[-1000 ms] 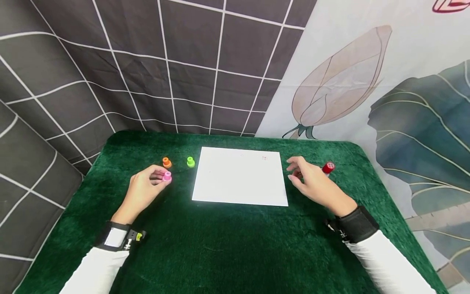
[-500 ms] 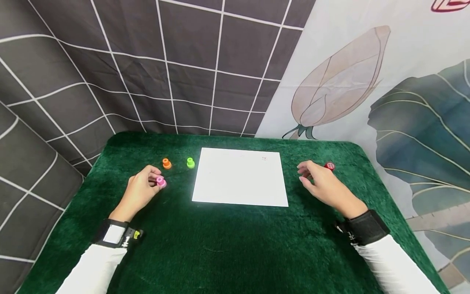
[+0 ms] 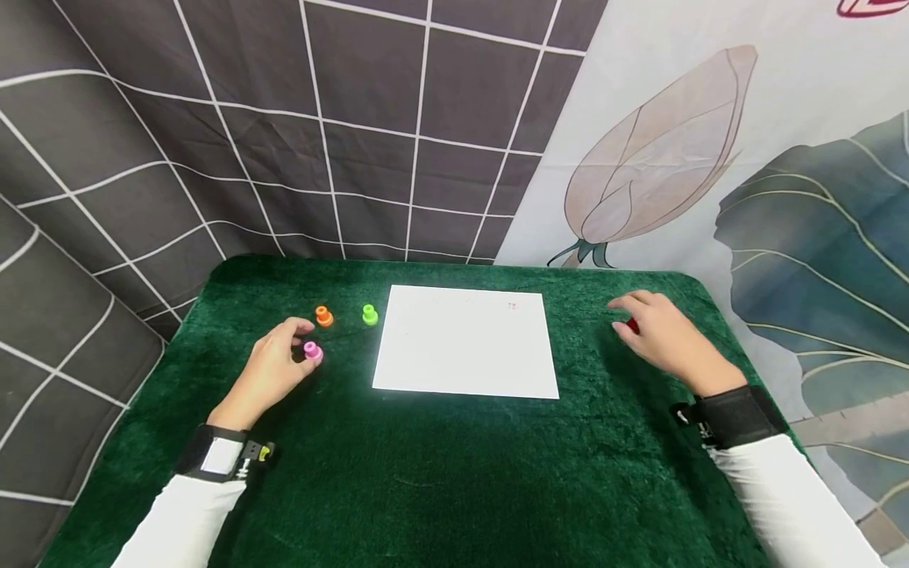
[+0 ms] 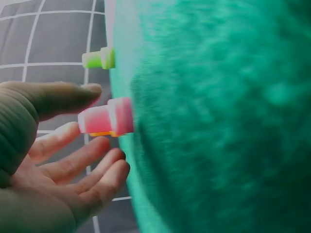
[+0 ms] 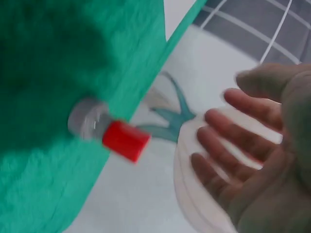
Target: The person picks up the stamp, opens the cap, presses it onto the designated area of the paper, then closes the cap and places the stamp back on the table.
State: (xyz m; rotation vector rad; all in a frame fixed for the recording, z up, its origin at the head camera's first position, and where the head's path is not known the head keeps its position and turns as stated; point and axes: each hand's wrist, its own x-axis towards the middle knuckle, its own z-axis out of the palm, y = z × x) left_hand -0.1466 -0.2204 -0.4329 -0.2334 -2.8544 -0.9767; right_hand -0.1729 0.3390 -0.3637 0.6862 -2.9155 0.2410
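Note:
My left hand is around a small pink stepped plastic piece, at the left of the green cloth. In the left wrist view the pink piece stands upright on the cloth between the parted thumb and fingers. At the right, my right hand hovers over a red-topped piece, mostly hidden by it in the head view. The right wrist view shows this red cap on a clear, greyish base, with spread fingers apart from it.
A white sheet of paper with a tiny reddish print near its upper right corner lies mid-table. Between it and my left hand stand an orange piece and a green piece. Grey gridded and floral cloth hangs behind the table.
My right hand has moved right, from beside the paper to over the red-topped piece. My left hand has drawn slightly back and let go of the pink piece, which now stands on the cloth.

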